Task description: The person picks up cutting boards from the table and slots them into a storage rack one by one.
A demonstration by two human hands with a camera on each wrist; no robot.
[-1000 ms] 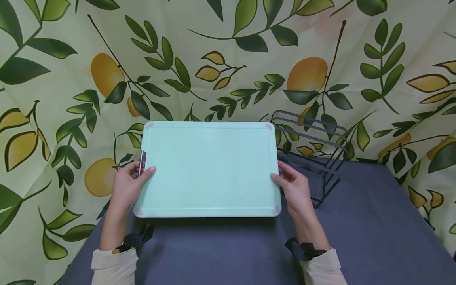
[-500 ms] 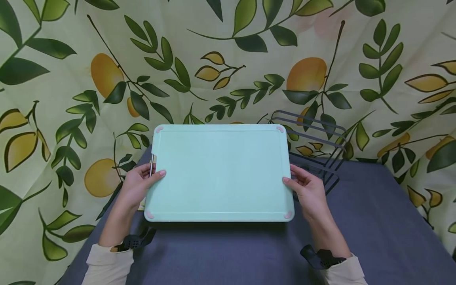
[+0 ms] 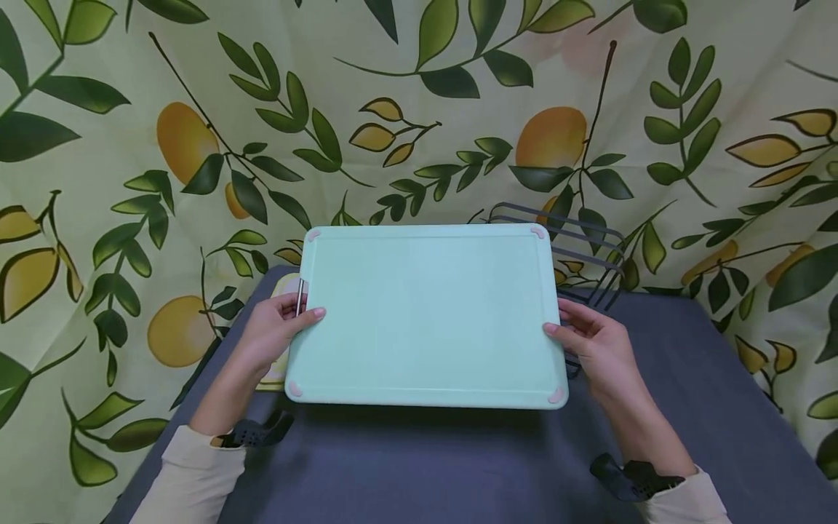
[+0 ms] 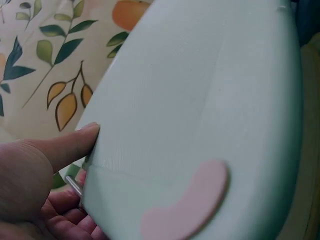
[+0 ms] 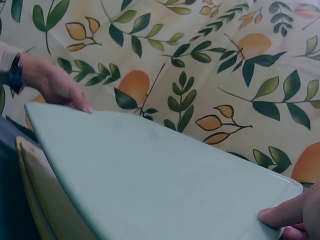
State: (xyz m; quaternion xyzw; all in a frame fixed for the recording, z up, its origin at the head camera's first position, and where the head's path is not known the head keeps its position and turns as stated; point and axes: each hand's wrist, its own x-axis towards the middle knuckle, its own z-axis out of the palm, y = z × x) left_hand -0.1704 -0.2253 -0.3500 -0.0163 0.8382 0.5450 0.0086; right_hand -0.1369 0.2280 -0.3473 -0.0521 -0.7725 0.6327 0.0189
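Observation:
A mint-green cutting board (image 3: 425, 313) with pink corner pads is held up above the table, tilted toward the head camera. At its left side, my left hand (image 3: 275, 327) grips the edge by a thin metal handle (image 3: 300, 297), thumb on the face and fingers behind. My right hand (image 3: 592, 342) pinches the right edge, thumb in front. In the left wrist view, a pink pad (image 4: 190, 205) and the left thumb on the board show close up. Much of what stands behind the board is hidden.
Behind the board at right stands a dark wire rack (image 3: 589, 240), partly covered. A yellow-edged flat thing (image 3: 273, 375) lies behind the board at left, mostly hidden. Dark blue cloth covers the table (image 3: 406, 466). A leaf-and-fruit patterned curtain (image 3: 458, 116) hangs behind.
Both hands have carried the cutting board to the right. It now covers more of the wire rack, and the yellow-edged flat thing shows at left. The head view has shifted slightly.

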